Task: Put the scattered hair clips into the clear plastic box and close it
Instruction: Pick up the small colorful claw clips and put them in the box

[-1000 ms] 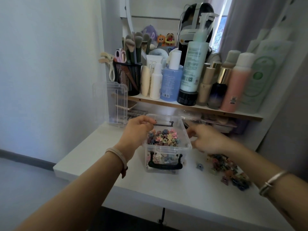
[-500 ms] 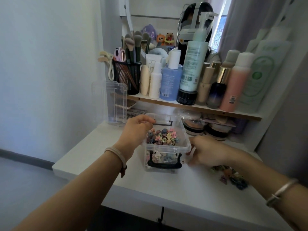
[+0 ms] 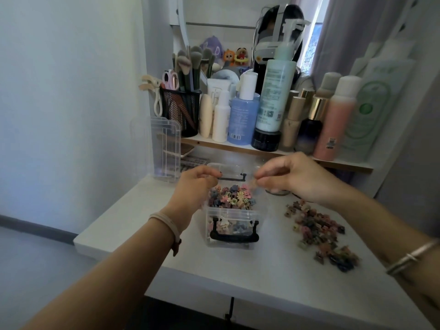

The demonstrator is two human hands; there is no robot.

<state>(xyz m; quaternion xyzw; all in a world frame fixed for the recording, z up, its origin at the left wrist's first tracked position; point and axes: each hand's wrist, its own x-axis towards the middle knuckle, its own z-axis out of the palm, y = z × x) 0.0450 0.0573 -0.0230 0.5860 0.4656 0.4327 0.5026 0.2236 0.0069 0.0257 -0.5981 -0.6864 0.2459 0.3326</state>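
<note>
Since half a sec ago my right hand [image 3: 295,179] has come up off the table [image 3: 262,279] and is now hovering over the far right corner of the box [image 3: 234,210], so the loose pile [image 3: 319,232] it was covering is showing again. The box itself isn't shifting.

The box is sitting open at the table's middle, about half full of clips [image 3: 231,198], black handle facing me. My left hand [image 3: 196,184] is curling round its far left rim, steadying it. My right fingertips [image 3: 259,181] are pressing together in a pinch on smth small and pinkish, prob. a clip [image 3: 252,184]; the blur is keeping me from being sure.

From my right hand the box opening is lying at approx. 8 o'clock and just below, so I'm judging a short drop is next. The pile is lying at 4 o'clock from the box, well apart from it, its long axis running 11 to 5. My right hand is the nearer one to it; the left is busy on the far side.

A clear panel, likely the lid [image 3: 166,148], is standing upright at 10 o'clock from the box, nearer my left hand. Bottles are crowding the shelf [image 3: 238,146] at 12.
</note>
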